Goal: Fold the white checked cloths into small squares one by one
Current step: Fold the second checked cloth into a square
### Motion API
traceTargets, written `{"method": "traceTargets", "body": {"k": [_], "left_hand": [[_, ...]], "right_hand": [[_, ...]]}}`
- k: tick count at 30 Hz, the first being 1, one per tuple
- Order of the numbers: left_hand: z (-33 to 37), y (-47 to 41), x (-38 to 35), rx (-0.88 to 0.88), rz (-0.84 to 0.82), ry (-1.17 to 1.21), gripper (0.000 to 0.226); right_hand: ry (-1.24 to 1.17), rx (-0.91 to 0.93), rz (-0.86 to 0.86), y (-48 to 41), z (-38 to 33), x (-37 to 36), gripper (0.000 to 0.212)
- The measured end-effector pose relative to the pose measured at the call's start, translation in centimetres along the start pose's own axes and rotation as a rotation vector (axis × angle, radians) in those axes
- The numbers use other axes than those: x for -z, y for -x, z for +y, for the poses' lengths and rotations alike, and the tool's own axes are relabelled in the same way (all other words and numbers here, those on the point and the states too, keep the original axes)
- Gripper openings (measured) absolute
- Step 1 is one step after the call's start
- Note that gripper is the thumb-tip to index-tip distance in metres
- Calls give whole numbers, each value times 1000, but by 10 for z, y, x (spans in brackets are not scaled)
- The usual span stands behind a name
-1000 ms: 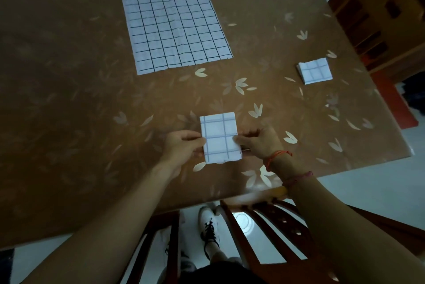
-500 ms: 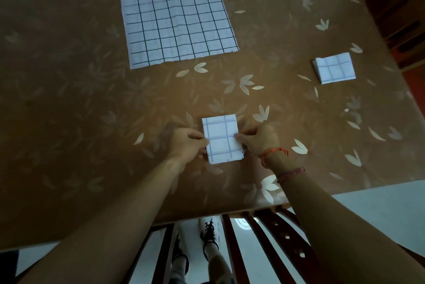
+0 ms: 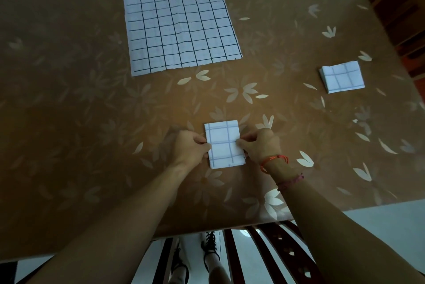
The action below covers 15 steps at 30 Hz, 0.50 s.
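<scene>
A: Surface and room?
B: Brown table [image 3: 69, 122] printed with pale leaves, in dim light. Pale floor [image 3: 391, 219] shows past its near edge, with dark chair slats [image 3: 276, 249] there.

A: The cloth in work?
B: The small folded cloth [image 3: 224, 143] lies flat on the table. The left hand [image 3: 188, 148] pinches its left edge and the right hand [image 3: 262, 143] pinches its right edge. There is a red cord [image 3: 273, 159] on the right wrist.

A: Others, from that folded cloth?
B: The open cloth [image 3: 179, 19] is spread flat well beyond it, slightly left. The folded square [image 3: 342, 76] lies beyond it to the right, well apart.
</scene>
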State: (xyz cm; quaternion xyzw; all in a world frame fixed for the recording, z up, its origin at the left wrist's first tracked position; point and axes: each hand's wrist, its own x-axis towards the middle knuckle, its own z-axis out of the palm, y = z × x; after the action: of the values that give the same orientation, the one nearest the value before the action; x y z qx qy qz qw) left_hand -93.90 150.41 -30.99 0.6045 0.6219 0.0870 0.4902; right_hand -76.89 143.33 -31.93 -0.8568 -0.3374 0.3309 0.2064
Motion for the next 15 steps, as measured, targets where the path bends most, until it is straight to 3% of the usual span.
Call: {"method": "traceTargets", "body": {"k": [15], "left_hand": [[-6, 8, 0, -22, -34, -123, 12]], "right_hand": [[53, 95, -3, 17, 1, 1, 9]]}}
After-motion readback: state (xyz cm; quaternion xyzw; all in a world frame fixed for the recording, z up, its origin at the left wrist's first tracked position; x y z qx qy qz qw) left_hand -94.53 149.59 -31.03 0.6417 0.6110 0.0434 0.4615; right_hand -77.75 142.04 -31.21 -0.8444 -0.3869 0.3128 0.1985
